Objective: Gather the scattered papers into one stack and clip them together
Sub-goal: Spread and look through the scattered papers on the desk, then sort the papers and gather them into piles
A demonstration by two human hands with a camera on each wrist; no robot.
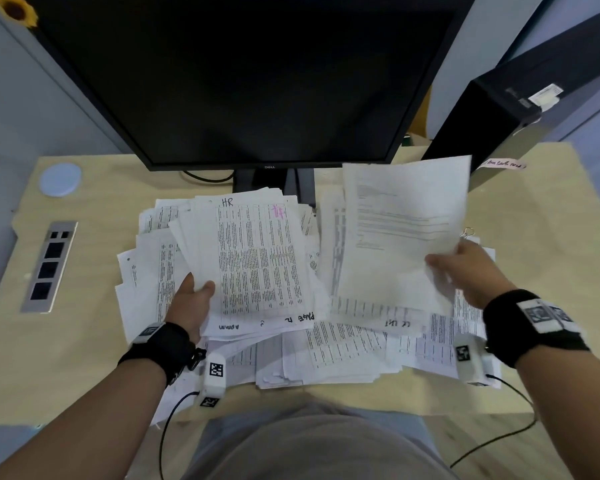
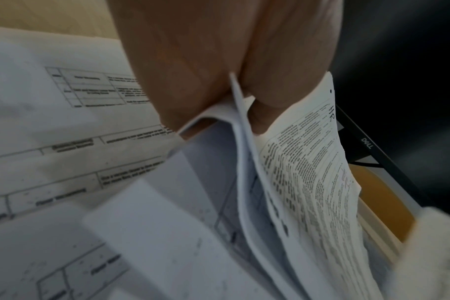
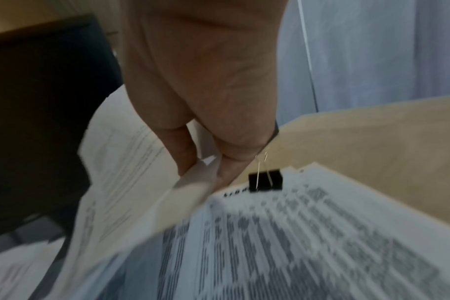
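Observation:
My left hand [image 1: 193,299] grips a sheaf of printed sheets [image 1: 253,258] by its near left edge; the top one is marked "HR". The left wrist view shows the thumb [image 2: 283,81] on top of that sheaf [image 2: 308,182] and the fingers under it. My right hand [image 1: 465,268] pinches a single printed sheet [image 1: 402,230] by its lower right corner, lifted off the pile; that sheet [image 3: 121,182] shows blurred in the right wrist view. More scattered papers [image 1: 343,348] cover the desk below. A black binder clip [image 3: 265,179] lies at the far edge of the papers on the right, its wire loop [image 1: 468,232] just beyond my right hand.
A dark Dell monitor [image 1: 243,81] stands right behind the papers. A black computer tower [image 1: 520,98] is at the back right with a pink note [image 1: 504,164] beside it. A socket strip [image 1: 49,266] and round cap [image 1: 60,179] sit in the wooden desk [image 1: 94,341] at left.

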